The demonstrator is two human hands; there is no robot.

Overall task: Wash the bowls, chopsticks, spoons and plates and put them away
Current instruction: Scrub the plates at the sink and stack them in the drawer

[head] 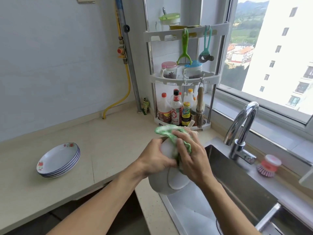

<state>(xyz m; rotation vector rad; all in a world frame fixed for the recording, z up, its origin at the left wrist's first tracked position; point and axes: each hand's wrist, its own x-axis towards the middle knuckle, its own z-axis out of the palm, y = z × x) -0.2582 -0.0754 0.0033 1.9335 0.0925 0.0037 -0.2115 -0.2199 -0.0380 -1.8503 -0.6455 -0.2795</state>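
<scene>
Step in hand: wiping a white bowl [171,182] with a green dishcloth [172,138], judged from how the hands lie.
Bowl position: it is held in the air, tilted, with its foot ring towards the camera, above the near left corner of the steel sink [237,175] and the counter edge.
Left hand [155,156]: fingers are curled round the rim of the bowl and grip it from the left side.
Right hand [191,153]: it presses the dishcloth on the outside of the bowl, fingers bent over the cloth and holding it.
Plates: a stack of plates [58,160] with blue rims and flower print rests on the counter [110,141], well apart to the left.
Tap: the faucet [242,129] shows no running water.
How to do it well: I think the left hand should turn the bowl slowly while the cloth goes around the whole outside and the foot ring, then the inside.
Risk: a wet bowl is probably slippery, so the grip on the rim must be firm, and the bowl is better kept above the sink.
Not seen: chopsticks and spoons are not visible.
</scene>
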